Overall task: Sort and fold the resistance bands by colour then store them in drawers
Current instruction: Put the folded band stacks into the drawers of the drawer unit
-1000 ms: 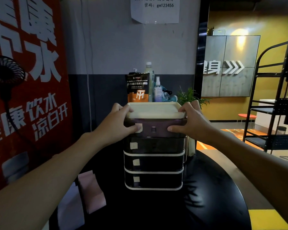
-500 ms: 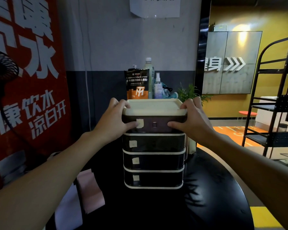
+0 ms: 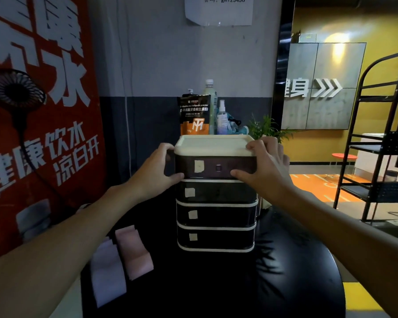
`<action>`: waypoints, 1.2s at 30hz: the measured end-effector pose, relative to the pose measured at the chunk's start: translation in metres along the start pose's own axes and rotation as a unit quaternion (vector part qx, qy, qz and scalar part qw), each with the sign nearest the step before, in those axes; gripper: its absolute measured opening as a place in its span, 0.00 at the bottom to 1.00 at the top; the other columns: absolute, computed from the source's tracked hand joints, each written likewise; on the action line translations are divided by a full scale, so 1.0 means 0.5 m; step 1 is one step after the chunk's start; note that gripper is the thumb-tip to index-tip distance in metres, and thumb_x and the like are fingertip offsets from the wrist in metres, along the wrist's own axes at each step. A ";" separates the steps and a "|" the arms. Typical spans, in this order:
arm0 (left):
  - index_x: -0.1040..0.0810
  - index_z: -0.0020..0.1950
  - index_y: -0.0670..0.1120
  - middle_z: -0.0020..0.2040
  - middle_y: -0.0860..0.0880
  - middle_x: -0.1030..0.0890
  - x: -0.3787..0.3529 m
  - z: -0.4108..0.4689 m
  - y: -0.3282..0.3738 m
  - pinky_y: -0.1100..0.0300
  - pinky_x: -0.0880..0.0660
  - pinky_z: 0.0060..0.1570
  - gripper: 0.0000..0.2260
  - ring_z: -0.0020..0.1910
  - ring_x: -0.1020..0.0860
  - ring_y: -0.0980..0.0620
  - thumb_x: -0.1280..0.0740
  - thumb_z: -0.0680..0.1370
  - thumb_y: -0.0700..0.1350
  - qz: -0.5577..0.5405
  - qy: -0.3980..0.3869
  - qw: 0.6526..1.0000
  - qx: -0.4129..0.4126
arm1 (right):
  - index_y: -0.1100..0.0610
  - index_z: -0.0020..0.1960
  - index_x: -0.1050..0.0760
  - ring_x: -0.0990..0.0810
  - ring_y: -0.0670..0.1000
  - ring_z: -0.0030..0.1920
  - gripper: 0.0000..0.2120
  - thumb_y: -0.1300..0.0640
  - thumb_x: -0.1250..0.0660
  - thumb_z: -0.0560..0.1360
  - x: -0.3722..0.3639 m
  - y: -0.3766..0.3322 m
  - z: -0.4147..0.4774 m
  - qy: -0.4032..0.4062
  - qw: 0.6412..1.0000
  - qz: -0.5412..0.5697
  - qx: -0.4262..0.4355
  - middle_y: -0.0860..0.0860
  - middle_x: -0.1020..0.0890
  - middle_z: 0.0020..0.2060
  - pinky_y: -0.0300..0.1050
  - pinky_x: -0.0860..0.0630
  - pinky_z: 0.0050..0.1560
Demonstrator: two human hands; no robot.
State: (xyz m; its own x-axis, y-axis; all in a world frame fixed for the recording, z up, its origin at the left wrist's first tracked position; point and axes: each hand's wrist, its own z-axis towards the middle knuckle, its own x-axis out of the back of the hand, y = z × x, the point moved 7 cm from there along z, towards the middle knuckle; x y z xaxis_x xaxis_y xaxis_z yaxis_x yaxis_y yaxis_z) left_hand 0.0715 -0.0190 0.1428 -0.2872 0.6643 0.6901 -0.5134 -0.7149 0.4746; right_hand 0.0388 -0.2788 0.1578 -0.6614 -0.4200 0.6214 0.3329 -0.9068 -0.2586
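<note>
Lying near the left edge of the dark round counter [image 3: 285,283] were two folded resistance bands, a pink band [image 3: 133,251] and a paler band [image 3: 106,276] just beside it. A wide dark stretch of counter ran from the near rim up to the drawer tower [image 3: 216,226], and more of it curved round on the right side. The tower stood upright, four drawers high, with a small pale label on the left of each front.

Both hands were clamped on the top drawer [image 3: 216,167], well apart from each other. The left hand [image 3: 156,171] gripped its left side, thumb on the lower front edge. The right hand [image 3: 264,168] gripped its right side, fingers over the corner of the white lid and thumb on the lower front edge.

Close behind the tower stood a black and orange pouch [image 3: 194,115], a tall bottle [image 3: 209,92], a spray bottle [image 3: 222,118] and a green plant [image 3: 267,127]. A black fan [image 3: 14,88] hung at the far left, in front of a red sign [image 3: 55,134]. A black metal rack [image 3: 377,157] stood well apart on the right.
</note>
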 end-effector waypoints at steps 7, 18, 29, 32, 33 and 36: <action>0.21 0.50 0.52 0.51 0.52 0.19 0.023 -0.099 -0.108 0.52 0.23 0.59 0.06 0.52 0.21 0.56 0.27 0.76 0.50 0.053 -0.104 0.992 0.047 | 0.52 0.58 0.29 0.32 0.51 0.58 0.20 0.47 0.27 0.71 -0.067 -0.114 -0.116 -0.061 0.991 0.084 0.079 0.45 0.33 0.53 0.50 0.34 0.58; 0.20 0.52 0.48 0.52 0.53 0.20 0.022 -0.189 -0.279 0.58 0.24 0.58 0.08 0.54 0.22 0.55 0.27 0.76 0.49 0.087 -0.188 0.969 0.133 | 0.51 0.70 0.34 0.35 0.47 0.67 0.22 0.47 0.36 0.78 -0.332 -0.277 -0.325 -0.295 0.933 0.181 0.100 0.46 0.33 0.68 0.48 0.33 0.69; 0.30 0.71 0.47 0.66 0.50 0.27 -0.067 -0.172 -0.381 0.57 0.28 0.63 0.27 0.63 0.27 0.51 0.27 0.76 0.54 0.155 -0.282 0.930 0.177 | 0.46 0.78 0.50 0.51 0.43 0.75 0.30 0.43 0.44 0.80 -0.407 -0.293 -0.372 -0.379 0.906 0.132 0.134 0.41 0.45 0.76 0.42 0.51 0.70; 0.37 0.77 0.45 0.71 0.51 0.33 -0.087 -0.173 -0.402 0.63 0.35 0.65 0.33 0.70 0.32 0.51 0.28 0.77 0.54 0.150 -0.301 0.918 0.208 | 0.45 0.78 0.49 0.51 0.42 0.76 0.29 0.42 0.44 0.80 -0.408 -0.291 -0.372 -0.374 0.907 0.140 0.138 0.38 0.46 0.76 0.40 0.52 0.69; 0.39 0.78 0.45 0.74 0.50 0.34 -0.090 -0.173 -0.409 0.62 0.36 0.67 0.35 0.72 0.33 0.50 0.28 0.77 0.55 0.147 -0.302 0.917 0.216 | 0.45 0.78 0.49 0.50 0.41 0.75 0.29 0.42 0.44 0.80 -0.408 -0.292 -0.373 -0.374 0.906 0.143 0.139 0.37 0.46 0.76 0.40 0.52 0.68; 0.34 0.76 0.42 0.73 0.47 0.30 -0.087 -0.168 -0.421 0.60 0.33 0.67 0.34 0.70 0.30 0.49 0.26 0.75 0.55 0.136 -0.298 0.913 0.242 | 0.45 0.78 0.49 0.50 0.40 0.74 0.29 0.42 0.44 0.80 -0.406 -0.294 -0.374 -0.376 0.903 0.146 0.145 0.37 0.46 0.76 0.38 0.52 0.67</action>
State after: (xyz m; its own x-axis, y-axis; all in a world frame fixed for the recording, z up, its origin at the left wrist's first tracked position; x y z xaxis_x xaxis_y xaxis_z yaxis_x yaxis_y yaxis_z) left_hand 0.1240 0.1210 -0.0331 0.2138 0.3144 0.9249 -0.0292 -0.9443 0.3278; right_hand -0.0015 -0.0670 -0.0684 0.0908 -0.3969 0.9133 0.6540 -0.6679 -0.3553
